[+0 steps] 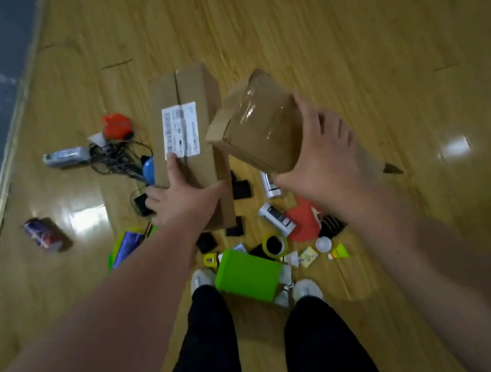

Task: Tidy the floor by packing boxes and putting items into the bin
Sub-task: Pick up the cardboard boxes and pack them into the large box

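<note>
While a drink can (46,234) lies alone on the wooden floor (340,23) at the left edge of the frame, a plastic bottle (65,157), a tangle of black cables (116,162) and an orange object (116,124) sit clustered further right. In the centre the person's left hand (181,196) grips the near end of a long cardboard box (185,124), thumb laid on its top just below the white label; whether the far end rests on the floor cannot be told. Right of it, the right hand (320,154) clasps a small taped cardboard box (256,125) from its right side, fingers spread round it and the box tilted, its left corner overlapping the long box's edge. Below the hands, in the lower centre, a green container (246,278) lies between two white shoes, with a tape roll (275,244) and a red object (303,218) among small litter just above and right of it.
</note>
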Motion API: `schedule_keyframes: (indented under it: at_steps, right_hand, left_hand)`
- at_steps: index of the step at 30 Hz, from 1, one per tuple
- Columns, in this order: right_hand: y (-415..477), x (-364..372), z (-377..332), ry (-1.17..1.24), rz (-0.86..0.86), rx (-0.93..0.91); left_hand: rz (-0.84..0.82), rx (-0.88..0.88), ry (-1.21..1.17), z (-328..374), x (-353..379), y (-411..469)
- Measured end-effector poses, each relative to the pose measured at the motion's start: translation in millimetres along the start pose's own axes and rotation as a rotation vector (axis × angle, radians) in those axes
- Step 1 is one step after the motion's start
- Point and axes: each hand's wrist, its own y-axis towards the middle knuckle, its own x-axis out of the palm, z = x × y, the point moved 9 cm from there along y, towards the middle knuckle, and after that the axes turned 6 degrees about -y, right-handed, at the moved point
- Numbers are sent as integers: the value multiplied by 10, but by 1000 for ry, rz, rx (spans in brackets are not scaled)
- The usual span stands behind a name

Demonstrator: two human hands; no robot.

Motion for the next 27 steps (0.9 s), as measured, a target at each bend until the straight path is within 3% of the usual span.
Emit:
schedule_keyframes:
  at_steps: [6,13,21,27]
  right_hand:
    - [-707,-570,-884,-7,-43,-244]
    - [-1668,-963,-1851,-82,-104,-659]
    - [-3327,-728,-3165,-108,-233,-1144]
    - [-4318,-329,-3775,-80,-364,-1300]
  left_hand:
    - [125,-105,-196,-497,-700,-1047]
    - [306,-299,-443,-1606,-1337,-2176]
    - [508,-622,-554,-3223,-1699,-3472]
    - [618,-822,-619,-4323,-1797,-4087]
